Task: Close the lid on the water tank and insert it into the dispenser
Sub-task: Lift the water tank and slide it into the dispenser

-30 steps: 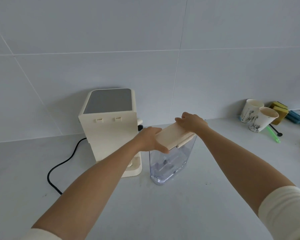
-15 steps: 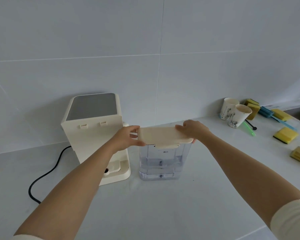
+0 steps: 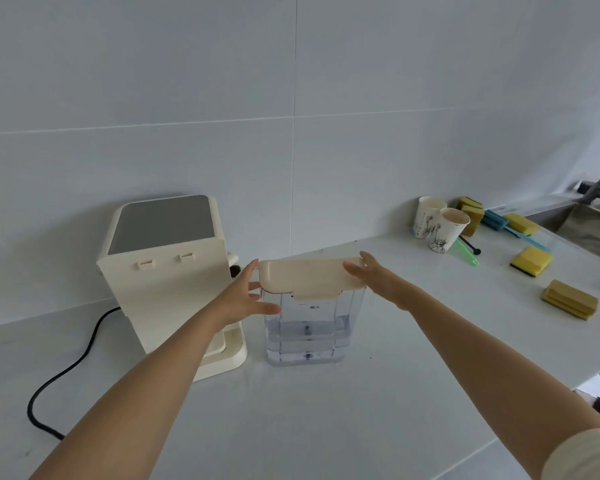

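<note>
Left hand [image 3: 243, 299] open beside lidded water tank [image 3: 307, 327], part-filled with water

Dim, even, cool daylight. Soft shadow left of dispenser [image 3: 167, 271] on tiled wall [image 3: 291, 98]. Faint sheen on countertop [image 3: 326, 410]. Wide-angle bending at edges; slight overall softness.

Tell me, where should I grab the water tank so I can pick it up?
Probably by the two narrow ends of the water tank, just under the lid, one hand from each side. It stands upright and is wide across the front, so one hand likely won't span it. The left hand and right hand are open beside those ends.
</note>
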Available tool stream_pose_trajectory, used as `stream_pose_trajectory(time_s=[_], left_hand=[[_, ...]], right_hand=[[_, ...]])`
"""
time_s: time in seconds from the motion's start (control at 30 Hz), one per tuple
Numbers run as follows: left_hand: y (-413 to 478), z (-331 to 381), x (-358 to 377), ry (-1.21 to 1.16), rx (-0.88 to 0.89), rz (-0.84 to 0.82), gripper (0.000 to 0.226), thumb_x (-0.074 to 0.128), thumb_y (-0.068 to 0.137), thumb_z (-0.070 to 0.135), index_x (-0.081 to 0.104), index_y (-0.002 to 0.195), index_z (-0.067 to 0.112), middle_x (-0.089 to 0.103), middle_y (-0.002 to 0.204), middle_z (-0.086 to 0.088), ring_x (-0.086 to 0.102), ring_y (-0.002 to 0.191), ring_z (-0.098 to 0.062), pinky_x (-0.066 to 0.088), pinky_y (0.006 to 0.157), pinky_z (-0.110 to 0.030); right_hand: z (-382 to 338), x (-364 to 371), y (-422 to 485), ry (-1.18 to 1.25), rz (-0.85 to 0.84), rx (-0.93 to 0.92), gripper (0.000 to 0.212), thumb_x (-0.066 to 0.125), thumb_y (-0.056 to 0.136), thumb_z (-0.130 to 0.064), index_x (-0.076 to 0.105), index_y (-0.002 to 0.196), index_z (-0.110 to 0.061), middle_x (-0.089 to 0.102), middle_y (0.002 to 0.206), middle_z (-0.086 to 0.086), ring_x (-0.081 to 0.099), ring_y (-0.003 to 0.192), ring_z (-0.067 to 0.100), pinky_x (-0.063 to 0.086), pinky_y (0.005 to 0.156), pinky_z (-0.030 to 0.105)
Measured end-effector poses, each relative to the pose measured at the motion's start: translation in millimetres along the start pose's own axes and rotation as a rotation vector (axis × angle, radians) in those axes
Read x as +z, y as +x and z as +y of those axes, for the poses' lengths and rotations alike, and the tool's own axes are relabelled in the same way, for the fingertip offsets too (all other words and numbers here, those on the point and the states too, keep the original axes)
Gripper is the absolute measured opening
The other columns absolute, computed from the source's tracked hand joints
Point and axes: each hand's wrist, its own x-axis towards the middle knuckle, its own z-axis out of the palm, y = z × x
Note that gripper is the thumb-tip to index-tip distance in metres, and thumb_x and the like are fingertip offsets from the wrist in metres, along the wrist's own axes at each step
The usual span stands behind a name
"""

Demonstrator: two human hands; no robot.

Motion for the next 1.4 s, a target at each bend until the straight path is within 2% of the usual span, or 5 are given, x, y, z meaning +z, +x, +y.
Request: stream_pose_trajectory(time_s=[0.1,0.27,0.53,1.17,1.4], left_hand=[[4,-5,10,-0.012,0.008,-0.018,0.1,0.078,0.07,0.017,0.014,0.146,0.025,0.03,0.151,-0.004,0.034,0.137,-0.024,0.03,0.108,-0.033],[13,-11,20,0.057,0.002,0.067,0.092,0.08,0.067,0.02,0.026,0.142,0.02,0.038,0.147,0.0,0.034,0.136,-0.02,0.031,0.108,-0.033],[13,-10,24,0.07,0.015,0.098,0.087,0.078,0.07,0.018,0.027,0.142,0.018,0.038,0.147,-0.002,0.032,0.137,-0.02,0.031,0.105,-0.03],[-49,14,-14,0.156,0.022,0.252,0.072,0.079,0.068,0.016,0.044,0.131,0.014,0.053,0.131,-0.002,0.047,0.123,-0.021,0.036,0.092,-0.024],[-86,8,-50,0.113,-0.015,0.369,0.074,0.081,0.066,0.015,0.045,0.13,0.011,0.055,0.128,0.002,0.048,0.122,-0.02,0.037,0.093,-0.025]], right_hand=[[12,2,-3,0.163,-0.032,-0.034,0.08,0.045,0.089,-0.045,0.001,0.148,-0.014,0.017,0.156,0.011,0.025,0.139,0.03,0.021,0.115,0.044],[26,9,-8,0.188,-0.152,-0.139,0.08,0.07,0.073,-0.03,0.027,0.139,-0.018,0.043,0.134,0.0,0.041,0.125,0.02,0.039,0.095,0.024],[29,23,-1,0.149,-0.064,-0.164,0.067,0.072,0.072,0.0,0.036,0.124,-0.022,0.044,0.122,0.0,0.039,0.117,0.018,0.035,0.097,0.029],[-16,30,-17,0.071,-0.124,-0.295,0.061,0.073,0.075,-0.01,0.044,0.127,-0.025,0.055,0.114,-0.013,0.048,0.111,0.013,0.036,0.092,0.028],[-61,55,-20,0.028,-0.213,-0.401,0.049,0.069,0.078,-0.007,0.044,0.115,-0.027,0.047,0.089,-0.023,0.047,0.081,-0.002,0.039,0.07,0.013]])
